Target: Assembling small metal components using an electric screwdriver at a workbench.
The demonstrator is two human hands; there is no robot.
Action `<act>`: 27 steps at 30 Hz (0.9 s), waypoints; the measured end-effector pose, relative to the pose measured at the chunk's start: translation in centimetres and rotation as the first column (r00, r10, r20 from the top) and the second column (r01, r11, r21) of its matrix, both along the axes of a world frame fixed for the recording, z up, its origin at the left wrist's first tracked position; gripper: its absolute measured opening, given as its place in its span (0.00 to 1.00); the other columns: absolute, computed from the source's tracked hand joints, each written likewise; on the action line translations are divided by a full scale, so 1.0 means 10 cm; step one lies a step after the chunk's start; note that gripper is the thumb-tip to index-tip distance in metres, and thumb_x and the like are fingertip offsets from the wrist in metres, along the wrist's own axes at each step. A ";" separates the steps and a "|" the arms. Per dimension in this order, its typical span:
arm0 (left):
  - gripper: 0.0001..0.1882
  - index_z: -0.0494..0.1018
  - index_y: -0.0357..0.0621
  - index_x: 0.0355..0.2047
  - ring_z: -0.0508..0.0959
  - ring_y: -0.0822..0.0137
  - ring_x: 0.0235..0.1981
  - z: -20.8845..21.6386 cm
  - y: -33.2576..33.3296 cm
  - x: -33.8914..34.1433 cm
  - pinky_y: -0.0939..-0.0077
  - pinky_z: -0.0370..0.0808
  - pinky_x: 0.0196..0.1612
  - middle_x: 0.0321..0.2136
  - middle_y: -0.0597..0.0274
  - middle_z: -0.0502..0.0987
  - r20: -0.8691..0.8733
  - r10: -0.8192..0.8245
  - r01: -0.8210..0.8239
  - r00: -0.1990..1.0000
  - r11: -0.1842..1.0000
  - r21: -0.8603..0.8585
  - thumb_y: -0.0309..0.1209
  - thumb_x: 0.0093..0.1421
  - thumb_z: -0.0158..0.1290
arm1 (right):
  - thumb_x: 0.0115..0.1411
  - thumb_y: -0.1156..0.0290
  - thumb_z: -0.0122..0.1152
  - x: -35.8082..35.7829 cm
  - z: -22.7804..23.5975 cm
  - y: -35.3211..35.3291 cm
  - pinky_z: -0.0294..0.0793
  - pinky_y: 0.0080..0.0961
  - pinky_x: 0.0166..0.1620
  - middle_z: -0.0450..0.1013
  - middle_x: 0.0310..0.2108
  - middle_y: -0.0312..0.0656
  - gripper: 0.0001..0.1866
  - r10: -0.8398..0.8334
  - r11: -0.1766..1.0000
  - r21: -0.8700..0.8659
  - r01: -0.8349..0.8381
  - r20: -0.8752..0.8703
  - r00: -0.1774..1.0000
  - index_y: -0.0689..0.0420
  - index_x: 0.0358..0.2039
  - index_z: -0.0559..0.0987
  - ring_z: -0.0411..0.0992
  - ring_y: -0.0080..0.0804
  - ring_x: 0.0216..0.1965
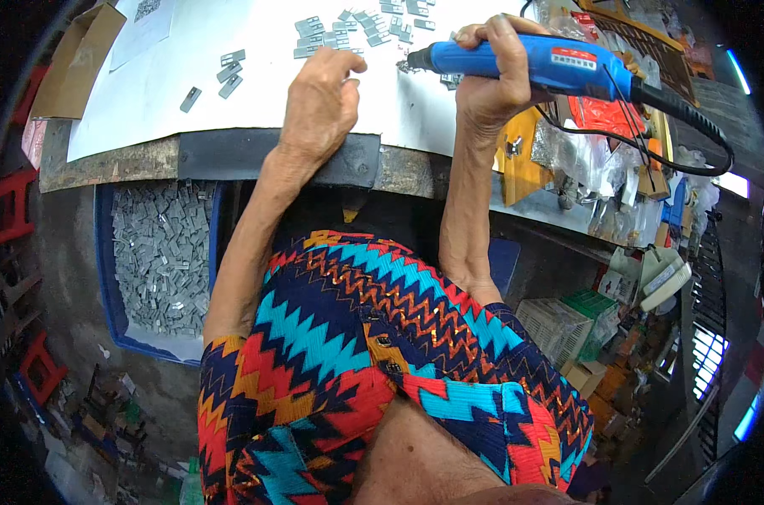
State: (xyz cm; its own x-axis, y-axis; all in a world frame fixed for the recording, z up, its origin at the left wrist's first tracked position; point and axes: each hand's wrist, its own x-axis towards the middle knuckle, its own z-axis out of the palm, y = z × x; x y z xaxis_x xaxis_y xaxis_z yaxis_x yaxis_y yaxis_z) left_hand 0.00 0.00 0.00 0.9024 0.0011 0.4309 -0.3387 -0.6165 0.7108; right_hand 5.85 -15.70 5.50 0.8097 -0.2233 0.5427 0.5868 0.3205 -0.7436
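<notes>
Blue corded tool in right hand bears 1 printed label.

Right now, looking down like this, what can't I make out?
All in the head view:
- Whatever lies under the left hand: the hand covers it.
- The working tip of the blue tool: too small.
- Farther gray parts: top edge cuts off.
- Blue bin's near-right corner: left forearm blocks it.

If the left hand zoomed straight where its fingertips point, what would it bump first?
Probably the small bits by the black tip of the blue tool, to the right of the left hand. It might meet the tip itself first; how high each sits is hard to tell.
</notes>
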 end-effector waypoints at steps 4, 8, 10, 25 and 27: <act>0.10 0.71 0.33 0.31 0.73 0.62 0.27 -0.03 -0.15 0.03 0.70 0.72 0.33 0.27 0.52 0.71 0.013 -0.059 0.060 0.998 0.995 -0.082 0.19 0.47 0.45 | 0.45 0.73 0.55 -0.04 0.03 -0.03 0.73 0.29 0.28 0.68 0.19 0.39 0.16 -0.026 1.000 0.008 0.026 -0.008 1.000 0.60 0.37 0.67 0.70 0.30 0.18; 0.10 0.70 0.31 0.31 0.72 0.58 0.24 -0.01 -0.19 0.03 0.66 0.71 0.33 0.23 0.50 0.70 0.015 -0.035 0.037 0.999 0.987 -0.154 0.19 0.46 0.46 | 0.46 0.74 0.54 -0.07 0.00 -0.08 0.71 0.29 0.28 0.67 0.18 0.39 0.14 0.018 0.999 0.048 -0.017 -0.020 1.000 0.61 0.35 0.67 0.69 0.29 0.19; 0.10 0.70 0.31 0.31 0.72 0.59 0.23 0.03 -0.26 0.07 0.67 0.71 0.32 0.22 0.50 0.70 -0.044 -0.058 0.050 0.997 0.985 -0.167 0.21 0.46 0.48 | 0.46 0.73 0.54 -0.14 0.10 -0.08 0.71 0.29 0.29 0.67 0.18 0.39 0.14 0.019 0.999 0.051 -0.018 -0.021 1.000 0.61 0.35 0.67 0.68 0.29 0.19; 0.07 0.71 0.34 0.24 0.74 0.61 0.23 -0.01 -0.37 0.14 0.68 0.71 0.29 0.21 0.53 0.72 -0.080 -0.097 0.079 0.992 0.977 -0.200 0.27 0.47 0.52 | 0.46 0.74 0.53 -0.36 0.27 -0.08 0.67 0.35 0.31 0.67 0.20 0.42 0.10 0.023 0.991 0.133 -0.019 -0.032 0.999 0.59 0.31 0.68 0.68 0.33 0.20; 0.06 0.71 0.34 0.24 0.74 0.62 0.23 -0.02 -0.37 0.15 0.68 0.71 0.29 0.21 0.53 0.72 -0.079 -0.095 0.079 0.992 0.979 -0.188 0.26 0.47 0.52 | 0.47 0.74 0.53 -0.35 0.25 -0.10 0.67 0.35 0.31 0.67 0.20 0.42 0.10 0.032 0.992 0.124 -0.028 -0.031 0.999 0.60 0.31 0.68 0.68 0.33 0.21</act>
State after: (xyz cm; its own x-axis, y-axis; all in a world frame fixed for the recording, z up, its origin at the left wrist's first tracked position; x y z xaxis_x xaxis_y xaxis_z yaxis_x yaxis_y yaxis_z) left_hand 1.47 -3.67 -0.17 0.9367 -0.0069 0.3499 -0.3165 -0.4433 0.8386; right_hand 2.31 -16.73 7.96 0.8340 -0.2625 0.4854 0.5514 0.4280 -0.7161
